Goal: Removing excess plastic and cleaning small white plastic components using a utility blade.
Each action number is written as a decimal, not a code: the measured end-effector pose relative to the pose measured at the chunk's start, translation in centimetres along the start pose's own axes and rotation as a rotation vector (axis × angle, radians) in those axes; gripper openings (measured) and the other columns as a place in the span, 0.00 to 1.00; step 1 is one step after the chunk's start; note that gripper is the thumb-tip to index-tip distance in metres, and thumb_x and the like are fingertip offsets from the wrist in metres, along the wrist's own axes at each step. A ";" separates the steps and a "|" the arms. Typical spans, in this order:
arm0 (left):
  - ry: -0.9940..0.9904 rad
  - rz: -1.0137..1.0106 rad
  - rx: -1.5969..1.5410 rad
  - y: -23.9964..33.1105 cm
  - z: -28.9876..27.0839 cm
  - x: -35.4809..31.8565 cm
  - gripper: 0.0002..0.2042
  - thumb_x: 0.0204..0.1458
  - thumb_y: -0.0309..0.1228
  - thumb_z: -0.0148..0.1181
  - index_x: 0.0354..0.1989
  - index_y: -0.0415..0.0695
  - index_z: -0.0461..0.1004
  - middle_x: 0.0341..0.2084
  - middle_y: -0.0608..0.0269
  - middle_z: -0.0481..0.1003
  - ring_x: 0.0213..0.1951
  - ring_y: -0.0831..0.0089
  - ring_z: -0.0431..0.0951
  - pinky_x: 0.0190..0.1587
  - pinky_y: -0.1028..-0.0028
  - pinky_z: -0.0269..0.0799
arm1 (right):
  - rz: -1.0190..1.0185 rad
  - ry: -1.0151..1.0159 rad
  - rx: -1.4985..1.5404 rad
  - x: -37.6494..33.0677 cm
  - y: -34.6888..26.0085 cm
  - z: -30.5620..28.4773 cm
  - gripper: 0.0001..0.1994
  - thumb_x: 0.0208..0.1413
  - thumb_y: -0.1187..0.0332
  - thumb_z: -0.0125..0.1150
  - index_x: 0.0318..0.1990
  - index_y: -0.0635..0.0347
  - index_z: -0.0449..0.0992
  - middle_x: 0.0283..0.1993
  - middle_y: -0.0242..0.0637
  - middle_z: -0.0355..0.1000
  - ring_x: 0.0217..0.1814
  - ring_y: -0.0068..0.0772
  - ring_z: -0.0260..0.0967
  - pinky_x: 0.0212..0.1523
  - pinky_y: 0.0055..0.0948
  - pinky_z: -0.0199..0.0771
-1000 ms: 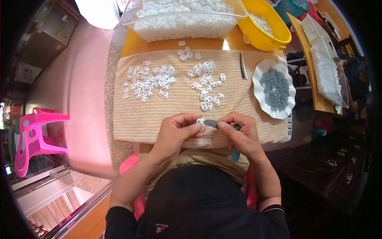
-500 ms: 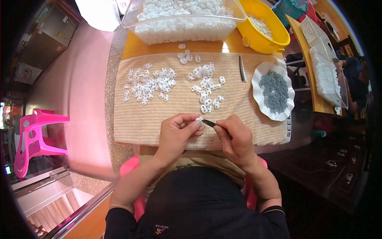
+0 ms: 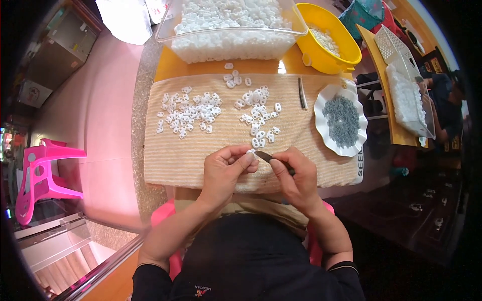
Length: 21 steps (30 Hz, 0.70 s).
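Observation:
My left hand (image 3: pixel 221 169) pinches a small white plastic piece (image 3: pixel 251 150) between thumb and fingertips, which partly cover it. Wrapped around the handle of a dark, narrow-bladed tool (image 3: pixel 263 156), my right hand (image 3: pixel 298 175) holds its tip against or right beside that piece. Just beyond my hands, a loose column of white two-hole pieces (image 3: pixel 258 113) lies on a striped tan cloth (image 3: pixel 175 165). A larger pile of similar pieces (image 3: pixel 193 113) spreads to the left, and several more (image 3: pixel 236 79) sit near the cloth's far edge.
A white wavy-rimmed plate (image 3: pixel 320 125) of small grey spring-like pieces (image 3: pixel 342 120) stands right, near two thin rods (image 3: pixel 302 93). Behind are a clear bin (image 3: pixel 300 31) full of white pieces and a yellow basin (image 3: pixel 326 61). A pink stool (image 3: pixel 47 150) is left; another person (image 3: pixel 444 95) sits far right.
The view has shifted slightly, so the table's things appear a little lower. Both hands keep their grips, and the tool's blade looks turned a little.

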<state>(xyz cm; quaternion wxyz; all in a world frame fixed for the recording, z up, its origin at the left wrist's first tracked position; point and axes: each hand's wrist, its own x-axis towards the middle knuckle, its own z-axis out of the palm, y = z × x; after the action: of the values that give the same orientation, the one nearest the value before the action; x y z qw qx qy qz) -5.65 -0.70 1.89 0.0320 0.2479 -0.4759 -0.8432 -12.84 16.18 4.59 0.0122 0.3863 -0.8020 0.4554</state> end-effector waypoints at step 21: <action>0.009 0.048 -0.019 -0.2 0.2 -0.1 0.10 0.57 0.24 0.62 0.45 0.33 0.76 0.33 0.59 0.80 0.34 0.78 0.80 0.41 0.79 0.79 | -0.072 0.044 -0.227 -0.1 -1.1 0.9 0.06 0.53 0.80 0.63 0.38 0.64 0.74 0.27 0.41 0.66 0.25 0.43 0.69 0.24 0.36 0.67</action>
<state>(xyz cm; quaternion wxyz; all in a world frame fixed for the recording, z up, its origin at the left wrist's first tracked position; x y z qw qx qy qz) -5.60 -0.46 1.86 0.0568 0.2397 -0.4737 -0.8455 -11.78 15.28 4.84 0.0899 0.4007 -0.8336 0.3694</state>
